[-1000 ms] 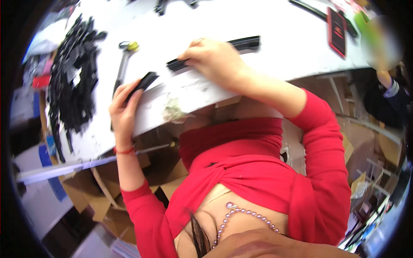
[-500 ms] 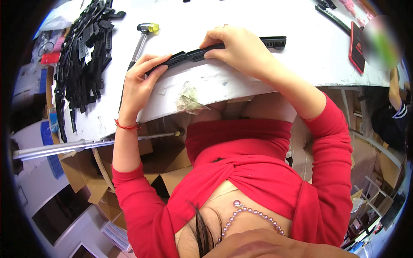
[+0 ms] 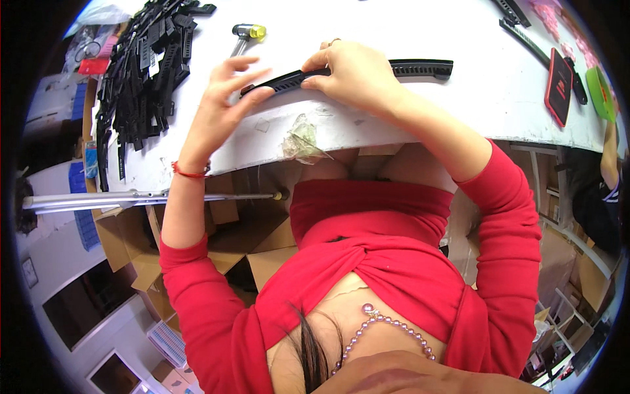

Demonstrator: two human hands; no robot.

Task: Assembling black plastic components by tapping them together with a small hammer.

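Observation:
A long, narrow black plastic strip [image 3: 423,69] with slots along it lies across the white table in front of me. My right hand [image 3: 359,77] pinches it near the middle between thumb and fingers, covering part of it. At the strip's left end, my left hand [image 3: 220,108] has its fingers spread and thumb apart, with the end between them but not gripped. Beyond that hand lies a mallet [image 3: 249,31] with a black and yellow head, its handle partly hidden behind the fingers.
A heap of black plastic strips [image 3: 147,72] covers the table's left side. Crumpled clear plastic [image 3: 303,139] sits at the front edge. Toward the right are a red-edged phone [image 3: 559,88], a green ring-shaped thing [image 3: 598,93] and more black strips [image 3: 525,41]. Another person's arm [image 3: 610,154] shows at far right.
My left hand has let go of the strip's left end and spread its fingers. My right hand still holds the strip, whose two sections now look more in line. The view has shifted slightly.

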